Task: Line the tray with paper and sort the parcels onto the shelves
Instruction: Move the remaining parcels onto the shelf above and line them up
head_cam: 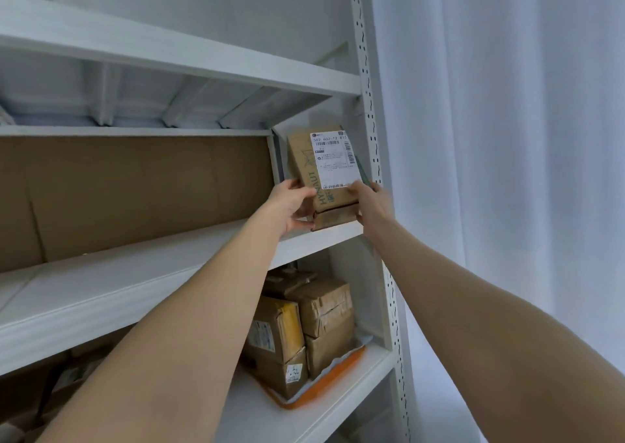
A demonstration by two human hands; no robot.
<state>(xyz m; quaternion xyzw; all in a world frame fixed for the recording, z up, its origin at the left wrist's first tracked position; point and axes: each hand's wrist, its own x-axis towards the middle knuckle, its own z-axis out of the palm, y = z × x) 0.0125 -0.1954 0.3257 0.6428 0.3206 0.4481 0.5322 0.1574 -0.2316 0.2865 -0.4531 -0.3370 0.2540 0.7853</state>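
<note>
A brown cardboard parcel (319,168) with a white shipping label stands tilted at the right end of the upper white shelf (142,273). It rests on a smaller brown parcel (333,218) at the shelf's front edge. My left hand (292,204) grips the lower left side of the parcels. My right hand (372,202) holds the lower right corner, fingers over the label. One shelf down, an orange tray (324,383) lined with white paper carries several brown parcels (304,327).
A long flat cardboard box (135,199) fills the back of the upper shelf to the left. A perforated white upright (370,104) bounds the rack on the right, with a white curtain (507,138) beyond. More boxes (37,388) lie lower left.
</note>
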